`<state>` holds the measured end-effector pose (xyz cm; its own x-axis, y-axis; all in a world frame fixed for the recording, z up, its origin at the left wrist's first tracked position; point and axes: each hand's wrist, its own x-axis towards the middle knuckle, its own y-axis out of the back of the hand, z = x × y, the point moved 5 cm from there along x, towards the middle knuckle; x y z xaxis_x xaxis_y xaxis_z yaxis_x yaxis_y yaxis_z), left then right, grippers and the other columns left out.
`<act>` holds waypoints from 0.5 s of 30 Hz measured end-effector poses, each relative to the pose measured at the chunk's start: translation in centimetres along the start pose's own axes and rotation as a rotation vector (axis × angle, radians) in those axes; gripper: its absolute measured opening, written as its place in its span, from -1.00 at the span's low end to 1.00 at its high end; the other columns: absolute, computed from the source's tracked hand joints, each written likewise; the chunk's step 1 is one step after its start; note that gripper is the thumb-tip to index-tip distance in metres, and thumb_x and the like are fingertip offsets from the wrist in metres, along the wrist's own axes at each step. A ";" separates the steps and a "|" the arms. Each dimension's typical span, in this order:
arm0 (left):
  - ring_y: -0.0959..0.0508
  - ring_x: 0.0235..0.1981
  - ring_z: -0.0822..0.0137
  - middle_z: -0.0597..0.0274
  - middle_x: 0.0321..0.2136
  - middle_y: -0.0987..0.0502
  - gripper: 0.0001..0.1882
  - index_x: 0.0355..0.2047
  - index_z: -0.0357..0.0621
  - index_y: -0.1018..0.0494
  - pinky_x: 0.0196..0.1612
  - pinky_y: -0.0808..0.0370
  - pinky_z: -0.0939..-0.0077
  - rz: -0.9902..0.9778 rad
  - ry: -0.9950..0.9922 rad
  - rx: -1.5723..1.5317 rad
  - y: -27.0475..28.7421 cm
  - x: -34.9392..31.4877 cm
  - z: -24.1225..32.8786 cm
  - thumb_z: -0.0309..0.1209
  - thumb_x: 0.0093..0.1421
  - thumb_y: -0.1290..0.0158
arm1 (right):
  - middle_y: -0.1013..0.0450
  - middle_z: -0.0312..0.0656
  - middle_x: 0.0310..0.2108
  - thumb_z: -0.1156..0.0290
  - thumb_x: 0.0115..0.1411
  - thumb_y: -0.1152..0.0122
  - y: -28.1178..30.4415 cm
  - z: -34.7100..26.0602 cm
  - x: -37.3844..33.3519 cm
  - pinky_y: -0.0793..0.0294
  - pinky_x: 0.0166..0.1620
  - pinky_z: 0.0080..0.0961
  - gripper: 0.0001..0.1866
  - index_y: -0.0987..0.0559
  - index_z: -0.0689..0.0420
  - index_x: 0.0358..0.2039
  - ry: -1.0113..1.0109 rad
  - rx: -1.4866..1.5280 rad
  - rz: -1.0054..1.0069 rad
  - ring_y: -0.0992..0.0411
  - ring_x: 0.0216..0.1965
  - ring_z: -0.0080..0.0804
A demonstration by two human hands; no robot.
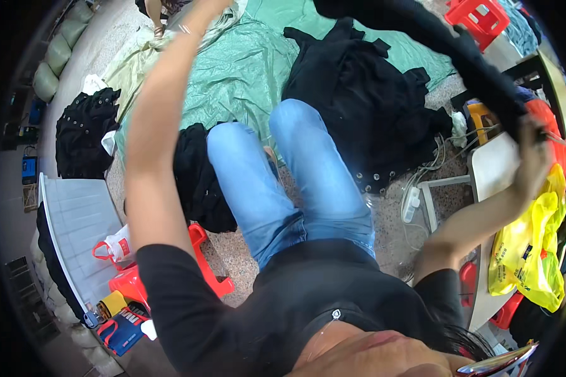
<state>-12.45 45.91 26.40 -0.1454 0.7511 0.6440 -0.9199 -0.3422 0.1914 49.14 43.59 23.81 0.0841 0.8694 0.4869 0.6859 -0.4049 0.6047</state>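
Observation:
My right hand (533,160) is raised at the right, its fingers closed on the end of a black garment (465,53). From there the cloth stretches up and across to the top edge, where it leaves the picture. My left arm reaches up past the top edge, and its hand is out of sight. Beyond my knees, a heap of black garments (352,88) with metal eyelets near its lower edge lies on a green plastic sheet (233,75). Another black garment (198,182) hangs or lies beside my left knee.
At the left lie a black garment with eyelets (88,135) and a grey plastic bin (85,220). Red stools (210,264) stand close by my left side. On the right are a table with a yellow plastic bag (528,245), a power strip (411,204) and loose cables.

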 end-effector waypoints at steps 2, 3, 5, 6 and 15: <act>-0.58 -0.21 0.03 0.03 -0.24 -0.59 -0.73 -0.18 -0.16 -0.56 -0.04 -0.48 0.25 -0.267 -0.050 0.464 -3.0 -8.2 -7.6 -0.53 0.12 0.03 | -0.51 -0.27 -0.43 0.68 0.10 -0.16 -7.4 -4.0 -7.9 -0.41 -0.31 -0.57 -0.87 -0.55 0.21 -0.34 0.118 0.225 -0.414 -0.42 -0.44 -0.55; -0.58 -0.13 0.10 0.09 -0.13 -0.60 -0.65 -0.06 -0.15 -0.55 0.05 -0.47 0.33 -0.390 -0.062 0.713 -3.0 -11.6 -12.2 -0.53 0.12 0.00 | -0.50 -0.20 -0.48 0.66 0.06 -0.23 -10.5 -4.1 -10.8 -0.44 -0.32 -0.52 -0.87 -0.57 0.23 -0.34 0.085 0.105 -0.615 -0.46 -0.45 -0.45; -0.36 0.21 -0.05 -0.09 0.20 -0.34 -0.59 -0.03 -0.01 -0.57 0.24 -0.33 0.21 -0.649 0.421 0.646 -3.2 -21.1 -19.4 -0.54 0.06 -0.11 | -0.57 -0.03 -0.35 0.45 -0.01 -0.39 -18.0 -0.8 -17.2 -0.49 -0.22 -0.39 -0.76 -0.65 0.19 -0.28 -0.102 -0.088 -0.846 -0.56 -0.32 -0.22; -0.34 0.23 -0.03 -0.10 0.25 -0.28 -0.52 0.12 0.02 -0.47 0.26 -0.31 0.17 -0.786 0.441 0.880 -4.4 -24.7 -20.8 -0.45 0.15 -0.14 | -0.58 -0.01 -0.31 0.36 -0.05 -0.45 -20.3 0.8 -20.2 -0.50 -0.20 -0.33 -0.61 -0.66 0.14 -0.16 -0.031 -0.085 -0.909 -0.58 -0.29 -0.15; -0.58 -0.06 0.06 -0.02 -0.05 -0.57 -0.57 0.13 -0.04 -0.43 0.02 -0.48 0.36 -0.244 0.559 0.854 10.6 -30.8 -2.4 -0.38 0.25 -0.12 | -0.58 0.00 -0.51 0.09 0.12 -0.31 -28.4 11.0 -30.2 -0.49 -0.33 -0.29 -0.62 -0.67 0.23 -0.39 -0.319 -0.231 -1.241 -0.60 -0.42 -0.19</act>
<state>-18.57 20.50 6.77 -0.3382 0.9328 0.1249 -0.4162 -0.2672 0.8691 35.06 31.91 -15.01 -0.3231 0.7122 -0.6233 0.2926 0.7015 0.6499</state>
